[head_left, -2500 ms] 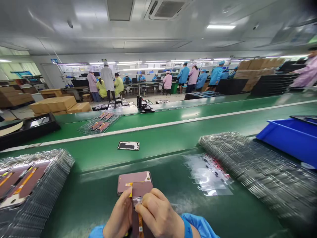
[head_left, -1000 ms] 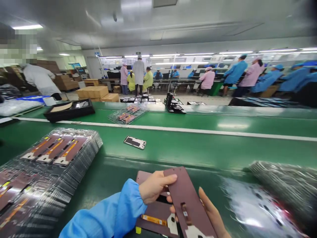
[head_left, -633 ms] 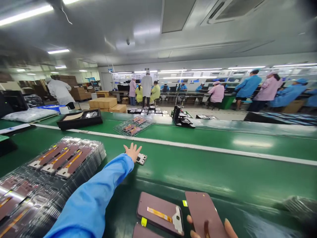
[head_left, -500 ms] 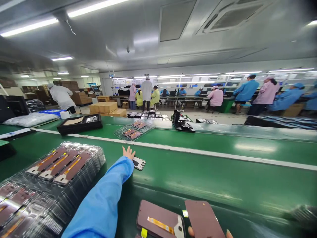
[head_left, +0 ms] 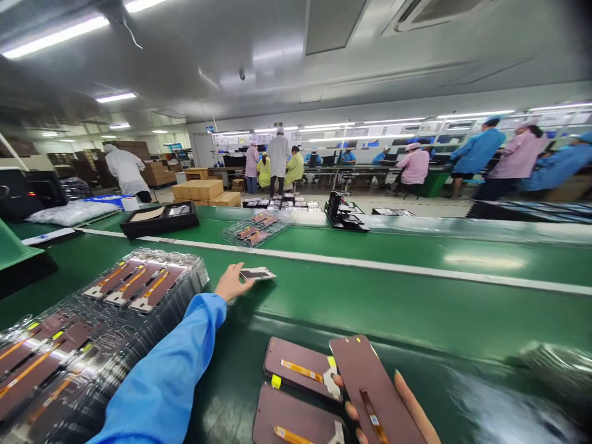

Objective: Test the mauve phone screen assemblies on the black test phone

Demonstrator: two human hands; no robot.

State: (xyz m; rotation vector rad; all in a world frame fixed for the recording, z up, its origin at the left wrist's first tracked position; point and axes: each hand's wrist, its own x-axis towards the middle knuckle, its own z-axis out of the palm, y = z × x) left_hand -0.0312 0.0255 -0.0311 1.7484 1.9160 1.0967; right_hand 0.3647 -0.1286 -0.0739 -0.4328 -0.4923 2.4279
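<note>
My left hand (head_left: 234, 283), in a blue sleeve, pinches the near end of a thin phone frame (head_left: 258, 273), which is tilted up over the green belt (head_left: 370, 290). At the lower right, my right hand (head_left: 411, 404) grips a brown phone screen panel (head_left: 372, 382) by its long edges; an orange flex strip shows on its face. Beside it lie two similar panels, an upper one (head_left: 300, 356) and a lower one (head_left: 291, 410), each with an orange strip. Yellow tabs stick out near them.
Stacked clear trays (head_left: 185, 277) with more panels fill the left side. Beyond the white strip are another clear tray (head_left: 231, 233), a black box (head_left: 160, 228) and a black stand (head_left: 345, 216). Clear plastic (head_left: 555, 370) lies at right. Several people work in the background.
My left hand has closed on the phone frame and lifted it to a tilt. My right hand has raised its panel further into view. The camera view has shifted slightly.
</note>
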